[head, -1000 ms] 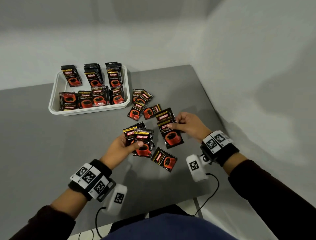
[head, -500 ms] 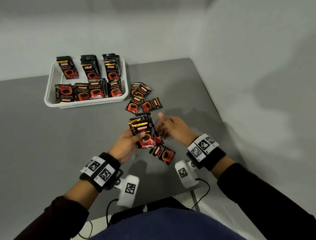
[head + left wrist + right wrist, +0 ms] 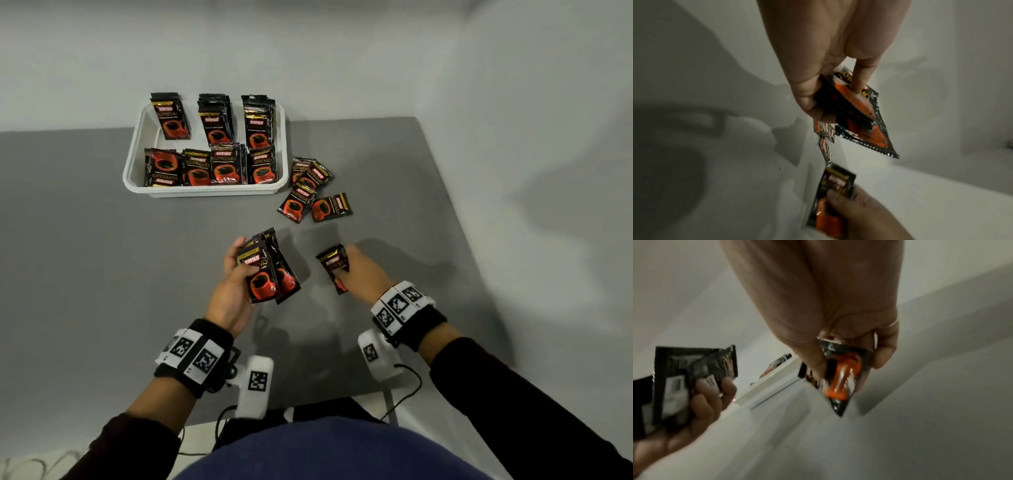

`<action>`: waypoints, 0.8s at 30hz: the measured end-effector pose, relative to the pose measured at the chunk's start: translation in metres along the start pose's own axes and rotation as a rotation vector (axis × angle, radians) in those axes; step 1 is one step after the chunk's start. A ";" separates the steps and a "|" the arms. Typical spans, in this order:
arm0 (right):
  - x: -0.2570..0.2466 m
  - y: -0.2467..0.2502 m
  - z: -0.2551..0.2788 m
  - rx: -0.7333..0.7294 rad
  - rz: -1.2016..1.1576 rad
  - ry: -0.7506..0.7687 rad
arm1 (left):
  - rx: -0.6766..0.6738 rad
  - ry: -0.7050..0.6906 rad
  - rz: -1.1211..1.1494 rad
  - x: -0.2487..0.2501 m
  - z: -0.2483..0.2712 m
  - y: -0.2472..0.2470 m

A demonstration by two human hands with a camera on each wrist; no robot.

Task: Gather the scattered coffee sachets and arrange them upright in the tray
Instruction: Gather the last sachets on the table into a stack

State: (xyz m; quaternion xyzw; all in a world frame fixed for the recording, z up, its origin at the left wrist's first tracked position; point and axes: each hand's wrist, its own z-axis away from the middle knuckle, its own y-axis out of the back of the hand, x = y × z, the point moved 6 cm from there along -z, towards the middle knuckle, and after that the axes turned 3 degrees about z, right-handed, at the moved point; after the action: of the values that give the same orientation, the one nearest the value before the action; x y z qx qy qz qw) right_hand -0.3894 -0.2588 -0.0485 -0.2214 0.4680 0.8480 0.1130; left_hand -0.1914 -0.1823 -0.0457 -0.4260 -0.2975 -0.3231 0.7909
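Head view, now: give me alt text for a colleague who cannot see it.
The left hand grips a stack of coffee sachets above a grey table while the right hand holds a single sachet. Four loose sachets lie beside a white tray of upright sachets.

so the whole thing sits on a plain grey table (image 3: pixel 85 274) shoved into a corner, pale wall (image 3: pixel 308 51) behind it and another one running down the right side. both wrists have black wristbands (image 3: pixel 416 320) with white squares of blocky black-and-white marker patterns on them. a chunky white camera pod (image 3: pixel 256 387) hangs under each wrist, same kind of marker stuck on, thin black cable (image 3: pixel 407 394) trailing off the front edge. dark long sleeves (image 3: pixel 513 404), and a bit of blue clothing (image 3: pixel 325 452) at the bottom.
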 end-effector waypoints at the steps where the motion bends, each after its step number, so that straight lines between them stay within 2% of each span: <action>1: -0.011 0.005 -0.002 -0.001 -0.109 0.018 | -0.002 -0.001 0.009 0.001 -0.002 -0.003; 3: -0.035 0.009 -0.005 -0.026 -0.277 0.069 | -0.007 -0.002 0.001 0.001 -0.006 -0.013; 6: -0.069 0.009 -0.003 -0.061 -0.375 0.154 | -0.021 0.005 -0.028 0.000 -0.012 -0.030; 9: -0.084 0.009 0.000 -0.095 -0.495 0.161 | -0.024 0.023 0.003 0.003 -0.019 -0.035; 11: -0.084 0.010 -0.002 -0.138 -0.478 0.150 | -0.036 0.047 0.020 0.005 -0.024 -0.034; 15: -0.082 0.018 -0.016 -0.138 -0.258 0.217 | -0.048 0.120 0.005 0.006 -0.031 -0.031; 17: -0.075 0.031 -0.035 -0.080 -0.152 0.230 | -0.033 0.140 0.037 0.007 -0.033 -0.027; 20: -0.048 0.062 -0.082 0.141 0.021 0.145 | 0.020 0.130 0.109 0.013 -0.037 -0.014; 21: -0.040 0.067 -0.096 0.167 0.125 0.112 | 0.037 0.123 0.113 0.015 -0.037 -0.007; 24: -0.026 0.061 -0.124 0.111 0.382 0.046 | 0.068 0.104 0.084 0.021 -0.037 0.010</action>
State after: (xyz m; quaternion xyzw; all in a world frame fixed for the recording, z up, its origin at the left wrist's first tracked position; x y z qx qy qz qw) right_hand -0.3575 -0.3953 -0.0483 -0.1413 0.5501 0.8216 -0.0487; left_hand -0.1636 -0.2156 -0.0522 -0.3936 -0.2487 -0.3010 0.8322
